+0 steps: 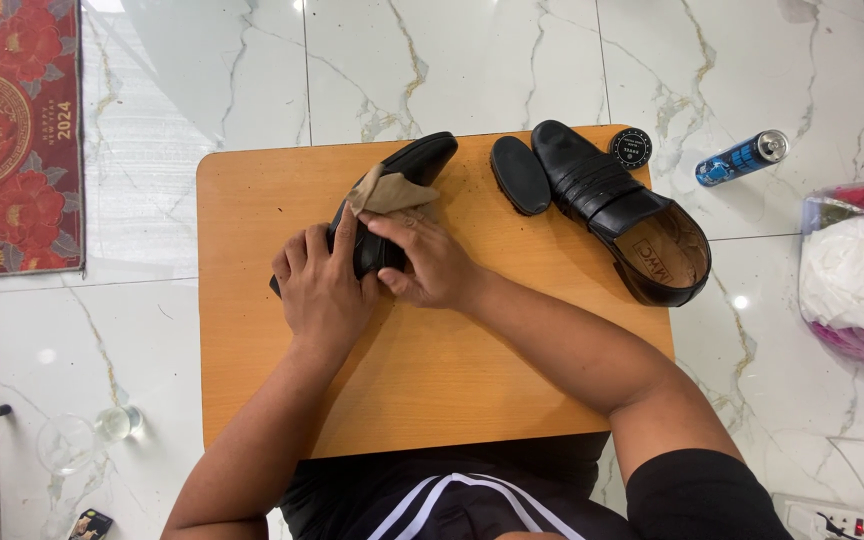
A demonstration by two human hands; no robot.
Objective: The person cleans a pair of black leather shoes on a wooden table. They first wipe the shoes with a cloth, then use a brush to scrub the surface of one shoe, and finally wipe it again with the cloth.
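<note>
While the left hand (320,285) lies over the heel end of a black shoe (407,175), fingers curled around its side and gripping it, the right hand (430,262) pinches a tan cloth (389,192) against the shoe's upper. Cloth is folded, bunched under the right thumb and forefinger, touching the leather near the shoe's middle. Shoe lies on its side on the table (432,380), toe pointing away from the person, toward the far edge; heel hidden under the left palm.

Second black shoe (620,215) sits upright at the table's far right corner, opening facing up, tan lining visible, heel overhanging the right edge. Just left of it, an oval black brush (520,175), lying flat, apart from both shoes. Round black tin (631,148) at the far edge, touching or nearly touching the second shoe's toe; cannot tell which.

Floor: white marble tiles. Blue can (742,158) on its side, right of the table. Plastic bag (857,270) at right edge. Red mat (14,135) at upper left. Clear glass (64,442) at lower left.
</note>
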